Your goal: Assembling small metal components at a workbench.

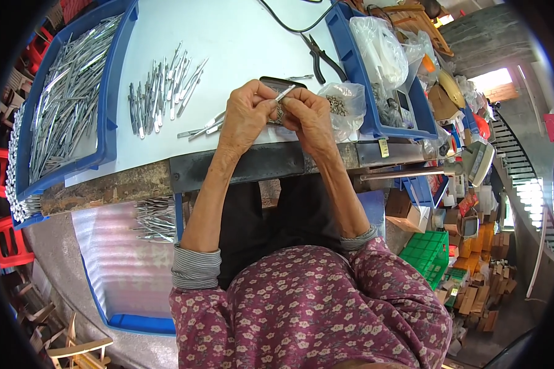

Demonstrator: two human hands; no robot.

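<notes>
Both hands meet over the near edge of the white tabletop. My left hand (246,117) pinches a slim silver metal piece (284,93) between thumb and fingers. My right hand (311,117) is closed on the same piece from the other side; its lower end is hidden by the fingers. Just behind the hands lies a dark shallow tray (276,80), partly covered by them. Close to my right hand, a clear plastic bag (353,111) holds many tiny metal parts (337,106). Several similar slim pieces (204,129) lie beside my left wrist.
Loose slim metal pieces (160,92) lie in rows farther left. A blue bin (108,117) full of them stands at the left edge. Black-handled pliers (319,58) rest at the back. Another blue bin (385,131) with plastic bags is on the right.
</notes>
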